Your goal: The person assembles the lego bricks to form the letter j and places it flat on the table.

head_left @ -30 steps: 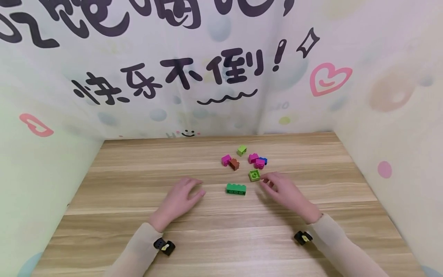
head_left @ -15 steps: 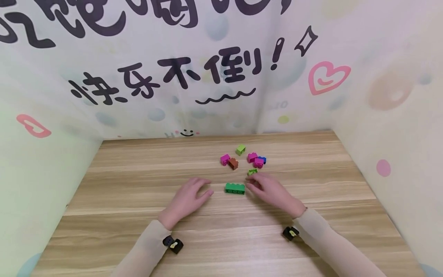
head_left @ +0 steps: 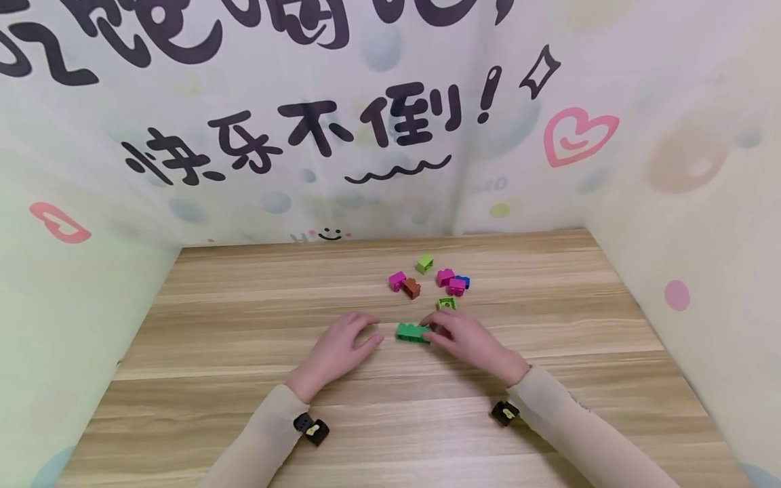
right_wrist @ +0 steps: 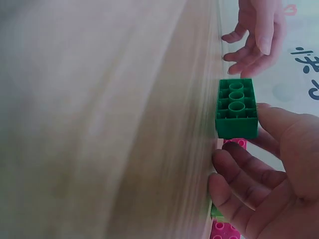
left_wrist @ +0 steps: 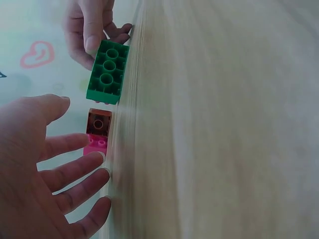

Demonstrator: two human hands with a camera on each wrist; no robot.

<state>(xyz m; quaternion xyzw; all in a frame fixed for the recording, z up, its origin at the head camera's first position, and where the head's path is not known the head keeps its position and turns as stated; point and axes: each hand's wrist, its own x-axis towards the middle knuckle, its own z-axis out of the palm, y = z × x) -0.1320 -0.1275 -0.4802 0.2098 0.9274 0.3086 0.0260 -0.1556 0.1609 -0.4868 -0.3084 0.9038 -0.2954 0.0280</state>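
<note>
Head view, R hand [head_left: 466,342] hides green brick [head_left: 412,332] end, contact unclear

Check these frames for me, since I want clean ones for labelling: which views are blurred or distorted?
Head view: evenly lit and sharp, though the wide lens bows the walls. Both wrist views: the wooden table is smeared, while the dark green rectangular plastic brick stays crisp; the right hand looks shadowed.

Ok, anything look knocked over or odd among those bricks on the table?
Yes: the long green brick lies on its side, hollow underside showing in both wrist views, with the right hand touching its end. The small light green brick behind it also shows its open underside. Nothing looks broken.
</note>
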